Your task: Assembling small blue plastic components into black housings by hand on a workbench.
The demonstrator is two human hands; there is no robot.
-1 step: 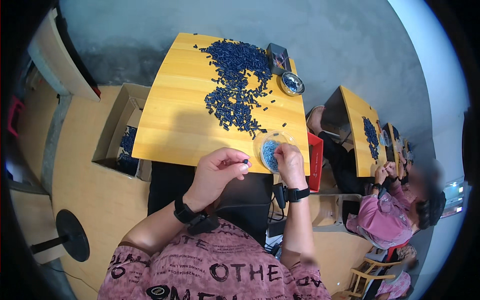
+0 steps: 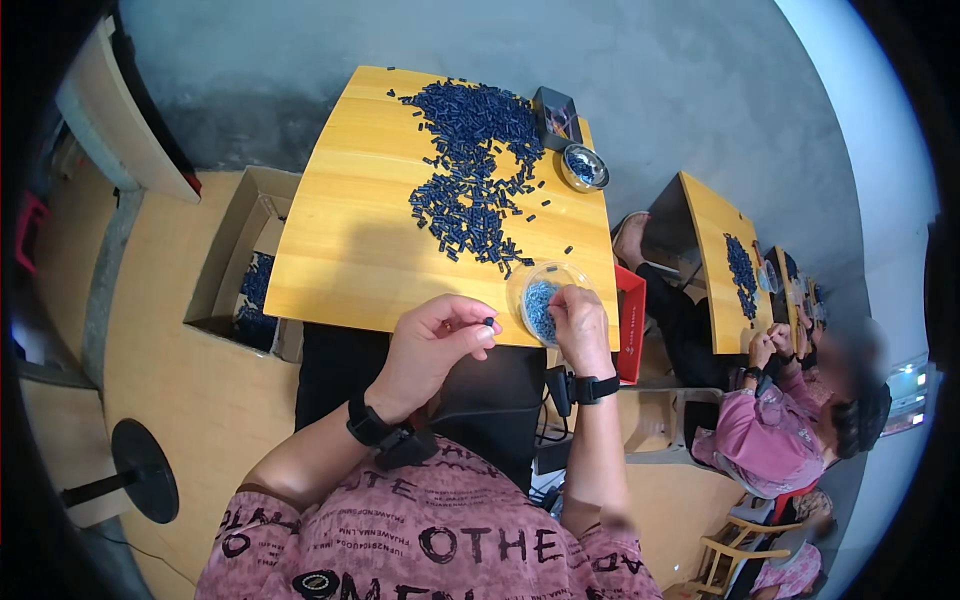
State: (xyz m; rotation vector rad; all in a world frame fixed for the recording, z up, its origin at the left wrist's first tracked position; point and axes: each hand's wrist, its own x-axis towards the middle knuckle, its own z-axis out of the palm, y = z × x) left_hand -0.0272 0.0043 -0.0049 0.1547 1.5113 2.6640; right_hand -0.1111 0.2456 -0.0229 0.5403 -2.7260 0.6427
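Note:
Between the thumb and forefinger of my left hand [image 2: 428, 348] is a small dark cylindrical piece [image 2: 489, 322], held just off the table's near edge. My right hand [image 2: 582, 328] reaches over the rim of a clear round tub [image 2: 571, 272]. Its fingers are pinched together at the small light-blue pieces [image 2: 539, 308] inside; whatever is between the fingertips is hidden. Beyond both hands, a long heap of dark blue cylindrical pieces [image 2: 480, 112] spreads over the yellow wooden table [image 2: 345, 190].
A metal bowl [image 2: 585, 168] and a dark box [image 2: 556, 115] stand at the table's far right. On the floor at left sits a cardboard box [image 2: 215, 270] of dark pieces. A red box [image 2: 632, 325] is right of the table. Another person [image 2: 765, 445] works at a neighbouring table [image 2: 707, 230].

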